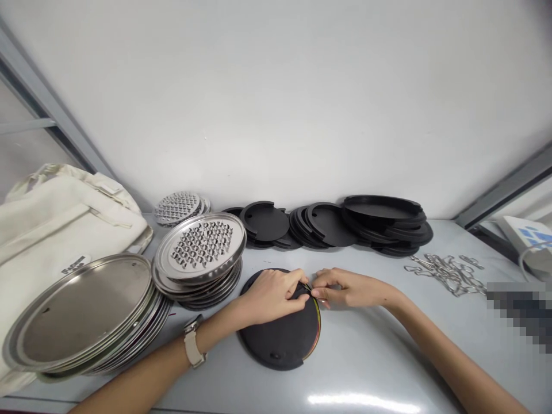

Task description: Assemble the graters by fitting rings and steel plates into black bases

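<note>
Black disc [280,333] lies flat on grey table [357,351], beneath left fingers. Left hand [269,293] palm-down, wrist angled inward; thumb and forefinger slightly parted, touching its upper right edge. Right hand [347,287] comes in sideways, thumb and forefinger pinched together on same edge. Other fingers curled. Cream bag [64,213], well left of fingers: dark-lettered label [75,264], too blurred to read surely.

My fingers hide a bit of the round black thing's [280,336] edge, and I can't tell what my fingertips pinch there. The white bag [64,213] is cut off on the left. Little squares blur a dark patch [524,313] on the right. My arms run off the bottom.
</note>
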The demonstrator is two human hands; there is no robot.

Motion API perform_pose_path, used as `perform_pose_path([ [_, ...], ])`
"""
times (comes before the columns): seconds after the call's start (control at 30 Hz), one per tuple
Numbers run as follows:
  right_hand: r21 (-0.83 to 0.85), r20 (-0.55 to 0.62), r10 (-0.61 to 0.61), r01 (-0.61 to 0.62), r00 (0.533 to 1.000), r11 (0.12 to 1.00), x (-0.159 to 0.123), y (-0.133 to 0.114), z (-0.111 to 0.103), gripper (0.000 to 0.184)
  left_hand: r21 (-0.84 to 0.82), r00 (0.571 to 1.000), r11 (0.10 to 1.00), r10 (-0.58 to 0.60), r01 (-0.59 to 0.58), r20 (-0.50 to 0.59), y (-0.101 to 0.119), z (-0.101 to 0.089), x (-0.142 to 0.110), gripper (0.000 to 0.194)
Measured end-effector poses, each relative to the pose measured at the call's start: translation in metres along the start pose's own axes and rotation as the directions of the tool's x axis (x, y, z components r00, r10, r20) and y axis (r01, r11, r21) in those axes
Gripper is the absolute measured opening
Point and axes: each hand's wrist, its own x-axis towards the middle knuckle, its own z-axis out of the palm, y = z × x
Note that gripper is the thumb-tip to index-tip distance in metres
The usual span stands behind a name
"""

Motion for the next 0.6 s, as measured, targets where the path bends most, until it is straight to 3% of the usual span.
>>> perform_pose_path([
  [0.6,0.006,-0.047,0.047,-0.047,0.998,0.999,0.0019,-0.0013,0.0015,0.045,0.029,1.000,1.000,-0.004,0.003,0.009,0.0022,-0.0009,-0.0011,0.018],
])
